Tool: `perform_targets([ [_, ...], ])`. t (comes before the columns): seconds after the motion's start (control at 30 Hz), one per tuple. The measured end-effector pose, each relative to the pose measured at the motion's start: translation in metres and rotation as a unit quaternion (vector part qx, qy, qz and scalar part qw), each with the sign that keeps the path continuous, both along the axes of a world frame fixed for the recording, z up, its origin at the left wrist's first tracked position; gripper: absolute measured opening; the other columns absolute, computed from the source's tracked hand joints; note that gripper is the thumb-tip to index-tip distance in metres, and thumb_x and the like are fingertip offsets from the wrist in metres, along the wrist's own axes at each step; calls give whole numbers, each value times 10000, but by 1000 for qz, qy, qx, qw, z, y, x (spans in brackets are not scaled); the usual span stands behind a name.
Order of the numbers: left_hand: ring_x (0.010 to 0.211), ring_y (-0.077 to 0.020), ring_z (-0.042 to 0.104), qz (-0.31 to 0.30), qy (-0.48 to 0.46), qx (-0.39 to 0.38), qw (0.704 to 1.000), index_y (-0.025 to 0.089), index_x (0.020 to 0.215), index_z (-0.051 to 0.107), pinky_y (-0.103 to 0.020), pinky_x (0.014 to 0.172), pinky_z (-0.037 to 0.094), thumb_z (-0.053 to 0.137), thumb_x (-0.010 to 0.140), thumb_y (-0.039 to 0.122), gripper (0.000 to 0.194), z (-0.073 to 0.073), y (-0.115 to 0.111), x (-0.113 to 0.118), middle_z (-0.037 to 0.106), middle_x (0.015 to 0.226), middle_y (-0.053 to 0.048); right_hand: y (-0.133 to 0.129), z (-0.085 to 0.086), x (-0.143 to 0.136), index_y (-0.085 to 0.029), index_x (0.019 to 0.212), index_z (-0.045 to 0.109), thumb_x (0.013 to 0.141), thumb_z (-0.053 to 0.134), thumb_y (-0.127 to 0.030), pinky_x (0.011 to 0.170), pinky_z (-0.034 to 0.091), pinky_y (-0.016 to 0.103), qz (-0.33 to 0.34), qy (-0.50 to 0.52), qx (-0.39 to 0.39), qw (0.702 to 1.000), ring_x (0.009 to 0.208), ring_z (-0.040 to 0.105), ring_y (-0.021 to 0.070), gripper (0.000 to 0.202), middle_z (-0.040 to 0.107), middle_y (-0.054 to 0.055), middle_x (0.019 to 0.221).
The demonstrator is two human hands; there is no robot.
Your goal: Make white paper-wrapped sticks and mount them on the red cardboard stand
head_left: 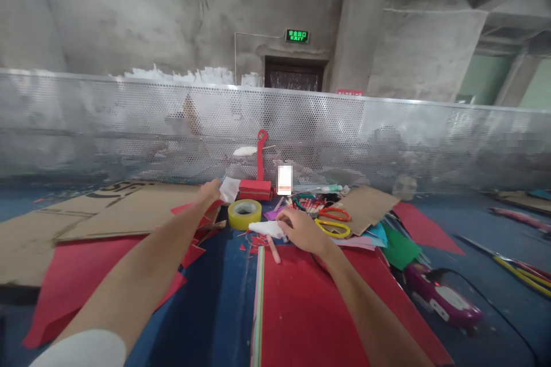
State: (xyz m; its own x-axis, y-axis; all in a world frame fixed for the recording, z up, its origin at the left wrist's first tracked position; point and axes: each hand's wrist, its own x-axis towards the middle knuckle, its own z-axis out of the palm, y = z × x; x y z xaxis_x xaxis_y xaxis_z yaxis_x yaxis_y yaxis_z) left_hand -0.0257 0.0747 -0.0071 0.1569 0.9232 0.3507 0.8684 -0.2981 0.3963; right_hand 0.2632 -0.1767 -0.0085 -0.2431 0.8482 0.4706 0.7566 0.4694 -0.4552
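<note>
My left hand (210, 190) reaches to the back of the table with its fingers closed at the edge of a crumpled white tissue-like piece (229, 190). My right hand (301, 230) is closed on a white fluffy wad (266, 229), its fingertips at the wad's right end. Between the hands lies a roll of yellow tape (244, 215). Behind it sits a red paper-covered box (255, 190) with a red curled-top strip (260, 155) rising from it. A pale pink stick (273, 249) and small red scraps lie below the wad.
A stack of red paper (310, 309) lies under my right arm. Flattened cardboard (129, 212) and red sheets are at left. Yellow-handled scissors (333, 228), orange-handled scissors (334, 214) and a purple device (443, 295) with a cable lie at right. A perforated metal panel (336, 126) borders the back.
</note>
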Motion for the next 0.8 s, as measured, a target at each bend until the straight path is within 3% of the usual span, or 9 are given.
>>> perform_targets([
  [0.23, 987, -229, 646, -122, 94, -62, 986, 174, 830, 676, -256, 866, 475, 704, 614, 167, 218, 1, -2, 21, 711, 983, -76, -1, 1, -1, -199, 922, 655, 904, 521, -229, 756, 433, 273, -1, -2, -6, 1000, 831, 634, 175, 139, 714, 45, 904],
  [0.37, 958, -226, 647, -161, 120, -91, 975, 198, 788, 708, -257, 860, 471, 725, 562, 225, 228, 7, 2, 21, 733, 947, -45, -2, 1, -1, -202, 912, 650, 903, 522, -227, 739, 430, 266, 0, -1, -4, 1000, 816, 629, 171, 130, 710, 41, 895],
  [0.5, 787, -202, 641, -147, 129, -103, 975, 201, 603, 656, -256, 779, 469, 723, 570, 286, 114, 12, 6, 14, 679, 668, -7, -1, 0, 0, -201, 924, 651, 903, 520, -224, 743, 428, 265, 0, -2, -3, 1000, 826, 631, 172, 135, 713, 45, 911],
  [0.6, 679, -182, 615, -119, 116, -103, 981, 202, 494, 587, -242, 700, 460, 731, 591, 342, 223, 13, 7, 11, 579, 510, 7, 0, 0, 0, -200, 918, 650, 900, 527, -223, 755, 423, 269, 0, -6, -2, 1000, 830, 633, 176, 126, 712, 45, 895],
  [0.8, 694, -207, 629, 9, 8, -61, 998, 179, 530, 583, -262, 653, 450, 743, 631, 290, 220, 17, 7, 3, 565, 531, -10, 1, -2, 1, -201, 914, 647, 900, 534, -228, 767, 424, 272, 0, -9, 5, 1000, 843, 635, 177, 118, 710, 42, 905],
])
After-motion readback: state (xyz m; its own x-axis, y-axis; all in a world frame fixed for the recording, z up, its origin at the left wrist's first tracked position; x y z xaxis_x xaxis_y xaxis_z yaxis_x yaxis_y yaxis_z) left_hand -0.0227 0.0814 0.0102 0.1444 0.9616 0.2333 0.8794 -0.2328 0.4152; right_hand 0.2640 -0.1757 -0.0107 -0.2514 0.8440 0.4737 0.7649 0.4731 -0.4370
